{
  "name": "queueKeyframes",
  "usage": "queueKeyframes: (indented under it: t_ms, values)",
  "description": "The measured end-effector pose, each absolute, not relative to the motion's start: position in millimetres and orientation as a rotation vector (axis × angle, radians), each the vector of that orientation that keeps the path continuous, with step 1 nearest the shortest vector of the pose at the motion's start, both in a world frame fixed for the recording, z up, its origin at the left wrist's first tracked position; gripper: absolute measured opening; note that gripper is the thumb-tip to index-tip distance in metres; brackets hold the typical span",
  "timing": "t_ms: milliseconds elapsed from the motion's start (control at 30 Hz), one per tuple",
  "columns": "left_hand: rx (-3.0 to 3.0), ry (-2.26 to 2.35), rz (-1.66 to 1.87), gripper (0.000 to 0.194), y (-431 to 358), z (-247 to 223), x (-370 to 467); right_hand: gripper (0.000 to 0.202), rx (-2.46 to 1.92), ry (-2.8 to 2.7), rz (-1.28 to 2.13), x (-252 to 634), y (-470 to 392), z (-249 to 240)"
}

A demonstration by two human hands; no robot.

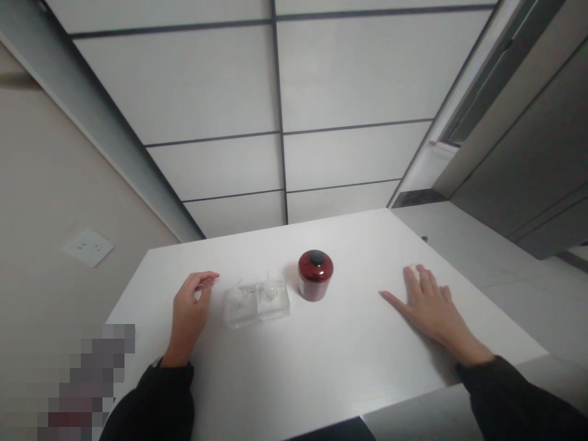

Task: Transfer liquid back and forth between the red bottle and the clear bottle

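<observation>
Seen from head height, a white table (285,380) has two bare hands resting over it at either side, each coming out of a black sleeve. The left hand (190,315) is at the near left, its fingers loosely curled toward the thumb with a gap between them, and nothing is visible in its grasp. Just beside it, to the right, lies a clear two-compartment tray (243,321); the right compartment holds a rounded, see-through piece (270,291), while the left one's contents are too faint to make out. Just right of the tray, apart from it, a squat red jar (315,275) stands upright near the middle of the table, topped with a black knob (316,257). Well to the right of the jar, the right hand (427,306) lies palm down, free, with thumb spread wide. Behind the table rise white panelled doors (220,86) with dark strips; a white wall socket (88,247) is at left.
</observation>
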State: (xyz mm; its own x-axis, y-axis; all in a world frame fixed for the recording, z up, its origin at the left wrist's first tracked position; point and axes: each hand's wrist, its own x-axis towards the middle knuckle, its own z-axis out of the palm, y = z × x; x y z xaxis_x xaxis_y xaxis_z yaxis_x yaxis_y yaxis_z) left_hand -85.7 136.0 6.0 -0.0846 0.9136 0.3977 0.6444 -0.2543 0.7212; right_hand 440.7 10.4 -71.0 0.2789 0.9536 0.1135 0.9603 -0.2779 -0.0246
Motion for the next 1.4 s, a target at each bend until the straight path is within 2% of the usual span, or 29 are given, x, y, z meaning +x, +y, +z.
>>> queueKeyframes:
  t_ms: [233,433,567,800,1133,1400]
  values:
    - [1.89,1.681,1.268,0.028,138,3,-88,0.106,-2.57,-1.747,0.0,474,97,-67]
    - [1.898,1.641,1.258,0.027,141,-4,-90,0.107,-2.598,-1.73,0.048,481,119,-68]
    - [1.897,1.597,1.238,0.024,143,-13,-93,0.092,-2.55,-1.715,-0.043,473,111,-69]
    - [1.847,1.579,1.201,0.034,150,-30,-96,0.059,-2.463,-1.651,-0.235,463,103,-63]
    - [1.779,1.711,1.108,0.038,155,-40,-97,0.051,-2.398,-1.574,-0.465,452,100,-56]
    - [1.722,1.808,1.007,0.036,152,-31,-95,0.037,-2.421,-1.583,-0.566,454,96,-44]
